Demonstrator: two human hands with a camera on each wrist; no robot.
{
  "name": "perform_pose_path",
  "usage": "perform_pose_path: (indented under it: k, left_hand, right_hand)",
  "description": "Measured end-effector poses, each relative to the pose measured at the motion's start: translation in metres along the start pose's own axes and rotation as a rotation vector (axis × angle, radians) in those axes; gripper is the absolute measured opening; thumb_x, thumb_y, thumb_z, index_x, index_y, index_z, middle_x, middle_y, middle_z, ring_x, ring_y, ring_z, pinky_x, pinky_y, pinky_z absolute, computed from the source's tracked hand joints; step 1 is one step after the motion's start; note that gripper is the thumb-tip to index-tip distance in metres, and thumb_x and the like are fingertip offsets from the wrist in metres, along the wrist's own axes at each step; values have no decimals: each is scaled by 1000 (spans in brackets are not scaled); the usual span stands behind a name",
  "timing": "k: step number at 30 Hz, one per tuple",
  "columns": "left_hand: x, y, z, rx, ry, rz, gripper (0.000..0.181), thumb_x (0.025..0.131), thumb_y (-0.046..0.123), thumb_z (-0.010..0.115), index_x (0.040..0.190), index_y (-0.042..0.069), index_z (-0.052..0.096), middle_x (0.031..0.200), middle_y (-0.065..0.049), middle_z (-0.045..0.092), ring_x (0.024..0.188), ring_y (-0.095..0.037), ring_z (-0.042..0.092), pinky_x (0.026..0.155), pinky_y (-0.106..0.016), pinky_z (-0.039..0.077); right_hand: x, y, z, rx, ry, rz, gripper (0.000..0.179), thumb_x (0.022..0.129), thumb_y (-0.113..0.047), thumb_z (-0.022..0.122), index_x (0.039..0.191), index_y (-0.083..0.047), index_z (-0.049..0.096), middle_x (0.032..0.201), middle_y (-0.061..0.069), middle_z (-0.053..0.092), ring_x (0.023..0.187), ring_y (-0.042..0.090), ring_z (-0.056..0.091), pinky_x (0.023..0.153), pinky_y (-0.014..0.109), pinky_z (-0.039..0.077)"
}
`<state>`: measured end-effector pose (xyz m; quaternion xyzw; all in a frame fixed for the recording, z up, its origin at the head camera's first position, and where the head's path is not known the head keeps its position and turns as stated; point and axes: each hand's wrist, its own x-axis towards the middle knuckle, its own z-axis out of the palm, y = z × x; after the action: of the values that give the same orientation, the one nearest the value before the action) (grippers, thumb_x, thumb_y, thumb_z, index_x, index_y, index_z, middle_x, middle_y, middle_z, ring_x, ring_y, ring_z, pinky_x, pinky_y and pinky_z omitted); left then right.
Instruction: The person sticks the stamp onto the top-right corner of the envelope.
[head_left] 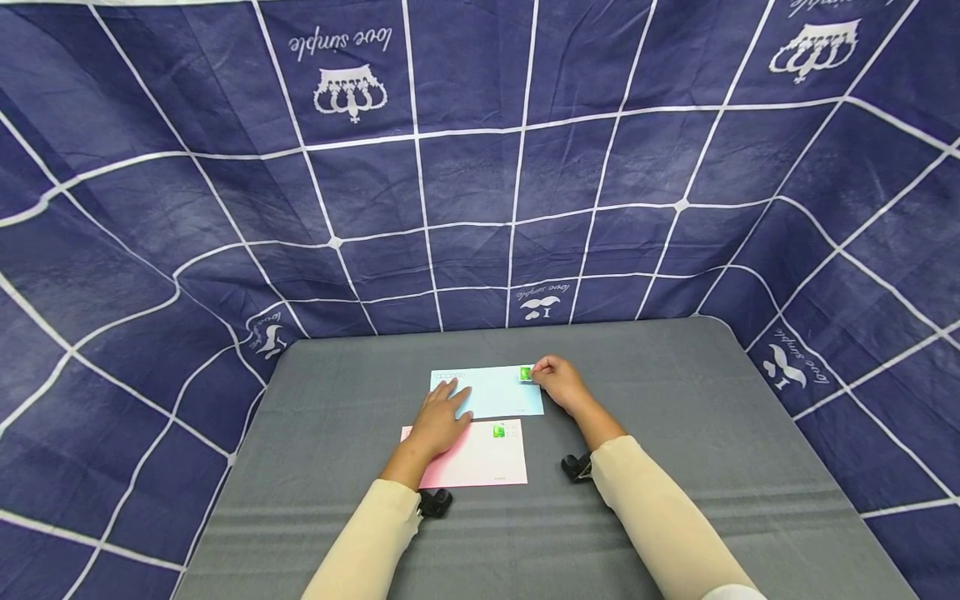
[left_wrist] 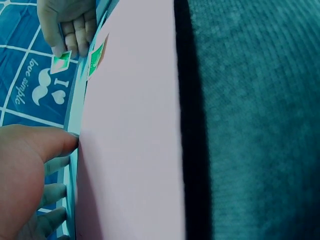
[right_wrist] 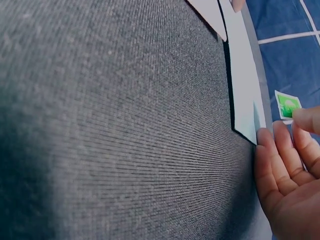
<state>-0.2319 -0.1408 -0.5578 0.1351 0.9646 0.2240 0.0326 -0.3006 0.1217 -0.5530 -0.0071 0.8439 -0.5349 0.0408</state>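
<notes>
A light blue envelope [head_left: 495,396] lies on the grey table, with a row of small printed boxes at its upper left. My left hand [head_left: 438,421] rests on its left part, fingers spread. Between thumb and fingertips my right hand [head_left: 561,383] pinches a green postage stamp [right_wrist: 288,105] over the envelope's upper right corner. In the right wrist view the stamp stands tilted up from the envelope. Nearer the front lies a pink envelope [head_left: 480,462], partly covered by my left hand and wrist. It bears a similar green stamp [head_left: 498,431] near its upper right corner.
The grey cloth-covered table [head_left: 637,367] is enclosed at the back and sides by dark blue curtains [head_left: 472,183] with white grid lines. Black wrist cameras [head_left: 576,467] are strapped below both hands, at the cream sleeves [head_left: 660,517].
</notes>
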Motion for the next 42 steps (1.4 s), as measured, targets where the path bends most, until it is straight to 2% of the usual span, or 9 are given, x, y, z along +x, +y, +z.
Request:
perform_pose_path:
  k: [19,35,42]
  left_hand:
    - [2,-2,2,5,22,10,51,100,28,59,147,8,53,159,-22,39,151,-44,30,124,-58,24]
    - [1,0,2,-2,10,-11,52,102,31,57,149,10,51,161,-20,36,153,-42,27,126,-57,21]
    - [2,-2,5,6,16,-17,52,102,33,56,150,12,50,162,-19,36,154,-40,27,126,-58,21]
  right_hand:
    - [10,-6,7,-135,-14,61,14,94,-17,65,94,-3,67,81,3,61,74,16,55,68,25,43]
    - [17,-6,14,-183,-24,56,12,94,-14,65,91,-3,66,80,4,63,72,16,56,64,24,43]
    - [15,-10,16,-242,-2,58,12,93,-16,66,91,-4,67,84,7,66,74,18,59,65,24,44]
